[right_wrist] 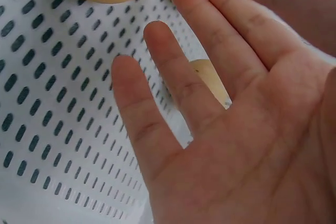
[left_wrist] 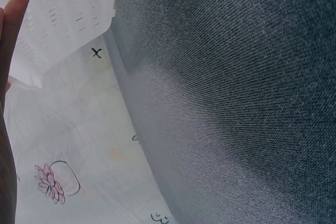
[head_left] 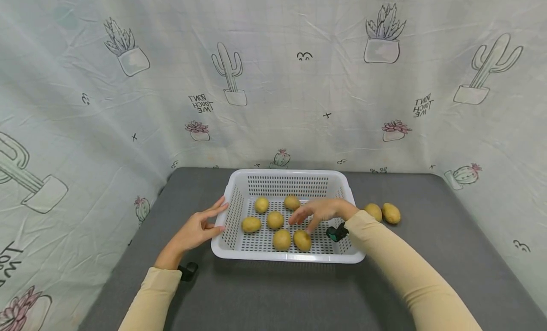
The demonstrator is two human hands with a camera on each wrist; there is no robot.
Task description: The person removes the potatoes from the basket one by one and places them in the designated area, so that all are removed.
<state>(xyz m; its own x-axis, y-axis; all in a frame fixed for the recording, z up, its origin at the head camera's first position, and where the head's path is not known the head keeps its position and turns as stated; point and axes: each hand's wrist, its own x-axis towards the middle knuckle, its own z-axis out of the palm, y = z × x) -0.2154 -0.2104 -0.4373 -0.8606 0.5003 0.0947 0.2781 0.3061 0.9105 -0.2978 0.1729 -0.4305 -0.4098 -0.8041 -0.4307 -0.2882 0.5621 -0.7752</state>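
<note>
Beside the basket [head_left: 290,258], two potatoes [head_left: 391,213] lie (one partly behind a sleeve [head_left: 399,257]).

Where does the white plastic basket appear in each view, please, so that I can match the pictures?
Head: the white plastic basket sits just below the middle, with the left hand at its left rim.
Left wrist: its outer side is in the upper left corner.
Right wrist: its slotted surface fills much of the left half, beside the right hand.
Shared landmark: the basket's rows of slots.
</note>
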